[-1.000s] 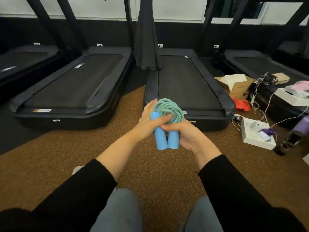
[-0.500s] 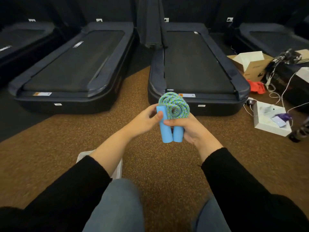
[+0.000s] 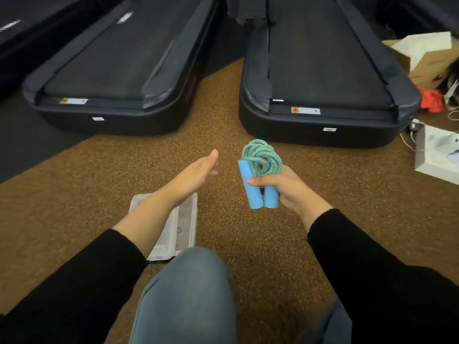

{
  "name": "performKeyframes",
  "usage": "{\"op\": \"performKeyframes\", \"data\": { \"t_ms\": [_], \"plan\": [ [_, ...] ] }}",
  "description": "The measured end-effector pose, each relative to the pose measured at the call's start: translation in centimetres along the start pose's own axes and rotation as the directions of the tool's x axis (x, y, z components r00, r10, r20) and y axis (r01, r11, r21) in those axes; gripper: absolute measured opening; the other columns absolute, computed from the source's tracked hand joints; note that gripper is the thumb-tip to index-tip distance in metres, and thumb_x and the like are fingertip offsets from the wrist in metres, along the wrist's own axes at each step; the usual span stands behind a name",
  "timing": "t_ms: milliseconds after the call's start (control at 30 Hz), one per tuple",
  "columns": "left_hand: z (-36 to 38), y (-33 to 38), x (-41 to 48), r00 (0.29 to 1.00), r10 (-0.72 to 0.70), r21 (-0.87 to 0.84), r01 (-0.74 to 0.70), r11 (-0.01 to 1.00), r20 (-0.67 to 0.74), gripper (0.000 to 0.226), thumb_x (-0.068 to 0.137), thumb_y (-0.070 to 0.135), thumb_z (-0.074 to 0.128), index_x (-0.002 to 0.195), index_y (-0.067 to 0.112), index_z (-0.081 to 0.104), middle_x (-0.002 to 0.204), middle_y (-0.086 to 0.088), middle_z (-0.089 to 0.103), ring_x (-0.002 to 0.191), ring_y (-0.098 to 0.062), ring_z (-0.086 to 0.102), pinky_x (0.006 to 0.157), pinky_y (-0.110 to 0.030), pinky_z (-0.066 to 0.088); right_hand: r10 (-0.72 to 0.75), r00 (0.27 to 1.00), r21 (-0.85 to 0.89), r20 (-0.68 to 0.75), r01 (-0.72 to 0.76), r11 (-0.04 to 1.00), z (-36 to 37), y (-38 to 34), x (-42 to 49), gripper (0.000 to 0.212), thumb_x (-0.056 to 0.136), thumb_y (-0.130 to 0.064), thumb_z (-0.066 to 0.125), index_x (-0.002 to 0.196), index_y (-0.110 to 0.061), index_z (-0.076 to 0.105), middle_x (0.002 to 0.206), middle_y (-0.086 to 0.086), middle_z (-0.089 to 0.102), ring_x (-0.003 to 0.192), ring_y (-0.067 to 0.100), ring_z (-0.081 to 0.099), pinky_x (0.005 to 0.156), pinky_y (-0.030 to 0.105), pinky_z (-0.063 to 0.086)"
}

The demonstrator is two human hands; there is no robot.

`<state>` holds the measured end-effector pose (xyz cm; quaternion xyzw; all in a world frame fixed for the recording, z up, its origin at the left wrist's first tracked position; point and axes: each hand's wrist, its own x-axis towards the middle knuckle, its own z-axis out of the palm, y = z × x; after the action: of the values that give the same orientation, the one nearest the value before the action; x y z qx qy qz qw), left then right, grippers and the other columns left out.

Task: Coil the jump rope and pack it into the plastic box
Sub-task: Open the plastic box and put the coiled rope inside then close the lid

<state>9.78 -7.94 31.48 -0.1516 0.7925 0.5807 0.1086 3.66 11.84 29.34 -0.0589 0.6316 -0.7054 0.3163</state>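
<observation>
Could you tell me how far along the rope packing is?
Done: the jump rope is wound into a tight bundle above its blue handles. In hand: the right hand grips it; the left hand is open, empty. Left: putting it into the plastic box on the floor.

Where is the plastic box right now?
In the head view the plastic box lies on the brown floor, left of centre, beneath the left forearm and just ahead of the knee.
</observation>
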Motion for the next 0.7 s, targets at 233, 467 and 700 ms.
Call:
{"op": "performKeyframes", "data": {
  "t_ms": [233, 467, 700],
  "plan": [
    [-4.1, -6.9, -1.2, 0.983, -0.153, -0.004, 0.153, 0.988, -0.096, 0.051, 0.096, 0.040, 0.045, 0.142, 0.018, 0.039, 0.135, 0.002, 0.051, 0.118, -0.010, 0.053, 0.102, -0.032, 0.039, 0.123, 0.989, 0.033, -0.081, -0.121, 0.992, 2.5, 5.4, 4.1, 0.026, 0.076, 0.005, 0.070, 0.093, -0.013, 0.063, 0.086, 0.006, 0.066, 0.076, 0.021, 0.064, 0.066, 0.034, 0.054],
    [-8.1, -14.3, -2.4, 0.917, -0.335, 0.003, 0.344, 0.939, -0.217, 0.060, 0.092, 0.049, 0.048, 0.143, 0.018, 0.039, 0.144, 0.001, 0.045, 0.131, -0.017, 0.045, 0.111, -0.043, 0.035, 0.225, 0.972, -0.027, -0.062, -0.227, 0.974, 6.2, 10.3, 9.1, 0.025, 0.074, -0.001, 0.075, 0.091, -0.016, 0.066, 0.089, 0.006, 0.068, 0.078, 0.022, 0.065, 0.069, 0.036, 0.053],
    [-9.7, -21.4, -2.9, 0.804, -0.480, 0.005, 0.514, 0.858, -0.351, 0.071, 0.091, 0.045, 0.055, 0.146, 0.006, 0.031, 0.147, -0.008, 0.040, 0.134, -0.026, 0.040, 0.109, -0.035, 0.032, 0.256, 0.966, -0.199, -0.046, -0.260, 0.945, 9.3, 13.5, 13.6, 0.023, 0.073, 0.001, 0.075, 0.084, -0.018, 0.065, 0.080, 0.001, 0.067, 0.069, 0.016, 0.064, 0.058, 0.027, 0.053]
  ]
}}
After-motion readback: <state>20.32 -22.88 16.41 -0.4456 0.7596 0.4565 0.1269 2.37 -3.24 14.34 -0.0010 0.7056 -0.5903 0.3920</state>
